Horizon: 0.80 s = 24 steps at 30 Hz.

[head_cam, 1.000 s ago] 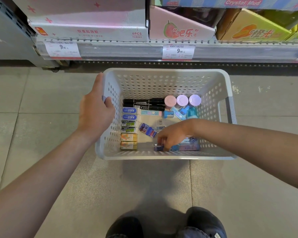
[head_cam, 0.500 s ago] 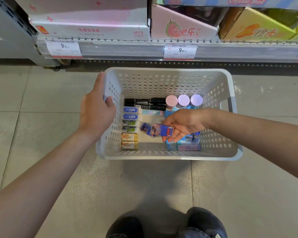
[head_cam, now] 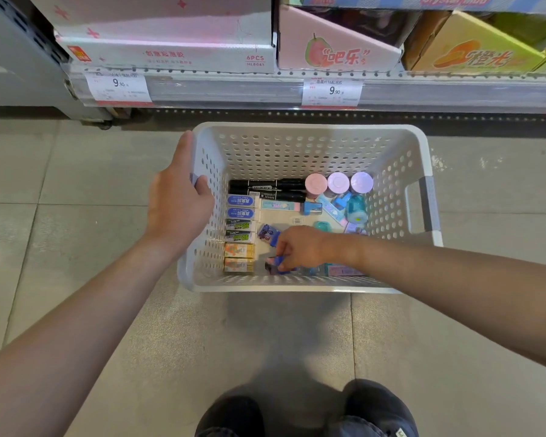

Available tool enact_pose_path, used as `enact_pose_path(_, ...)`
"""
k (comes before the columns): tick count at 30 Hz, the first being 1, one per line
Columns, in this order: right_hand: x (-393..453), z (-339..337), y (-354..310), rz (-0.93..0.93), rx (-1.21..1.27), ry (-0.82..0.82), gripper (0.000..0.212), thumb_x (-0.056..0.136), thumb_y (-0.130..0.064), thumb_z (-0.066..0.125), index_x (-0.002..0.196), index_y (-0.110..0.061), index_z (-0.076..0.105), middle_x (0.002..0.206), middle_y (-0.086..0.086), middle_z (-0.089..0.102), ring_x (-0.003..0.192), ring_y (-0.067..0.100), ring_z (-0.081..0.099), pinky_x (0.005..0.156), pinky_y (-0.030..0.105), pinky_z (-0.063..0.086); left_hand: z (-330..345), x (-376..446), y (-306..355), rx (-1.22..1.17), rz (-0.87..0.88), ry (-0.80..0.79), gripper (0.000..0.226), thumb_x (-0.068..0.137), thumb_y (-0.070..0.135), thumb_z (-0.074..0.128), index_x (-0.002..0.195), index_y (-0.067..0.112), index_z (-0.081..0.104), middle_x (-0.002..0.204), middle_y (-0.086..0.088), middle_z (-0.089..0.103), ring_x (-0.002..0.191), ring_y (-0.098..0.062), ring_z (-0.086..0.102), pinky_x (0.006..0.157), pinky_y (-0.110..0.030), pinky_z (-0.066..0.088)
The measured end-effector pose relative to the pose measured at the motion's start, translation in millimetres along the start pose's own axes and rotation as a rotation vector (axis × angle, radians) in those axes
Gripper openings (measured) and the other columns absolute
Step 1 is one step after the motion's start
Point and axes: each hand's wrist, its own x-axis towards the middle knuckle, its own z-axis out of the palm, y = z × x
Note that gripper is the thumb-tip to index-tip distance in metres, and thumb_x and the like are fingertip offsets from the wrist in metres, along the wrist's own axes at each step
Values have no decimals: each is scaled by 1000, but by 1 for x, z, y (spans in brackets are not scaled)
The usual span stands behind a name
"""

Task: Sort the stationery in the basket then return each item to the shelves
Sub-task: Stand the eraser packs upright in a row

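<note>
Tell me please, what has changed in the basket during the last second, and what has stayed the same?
The right hand lifted a small blue packet from the near wall toward the middle of the basket, then brought it back down near the front; its fingers still pinch it there. The left hand keeps gripping the basket's left rim. The erasers in their column, the black markers and the three round lids stayed put.

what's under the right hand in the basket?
The right hand pinches a small blue packet on the basket floor. A pink-blue box pokes out beneath the wrist; anything else there is hidden.
</note>
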Motion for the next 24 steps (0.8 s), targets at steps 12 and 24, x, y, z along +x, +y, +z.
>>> enact_pose_path(12, 10, 14, -17, -71, -364, 237, 22, 91, -11, 55, 111, -5, 61, 112, 13, 63, 103, 29, 60, 71, 29, 42, -1, 0, 1, 24, 7, -6, 64, 95, 6, 47, 151, 21, 20, 60, -4, 40, 49, -16, 40, 48, -37, 42)
enact_pose_path(24, 9, 0, 1, -13, -238, 505, 25, 89, -12, 52, 113, -11, 58, 108, 9, 62, 98, 28, 61, 68, 32, 47, -1, -1, 4, 37, -4, 11, 63, 95, 7, 47, 151, 20, 21, 59, -1, 38, 48, -13, 39, 45, -28, 39)
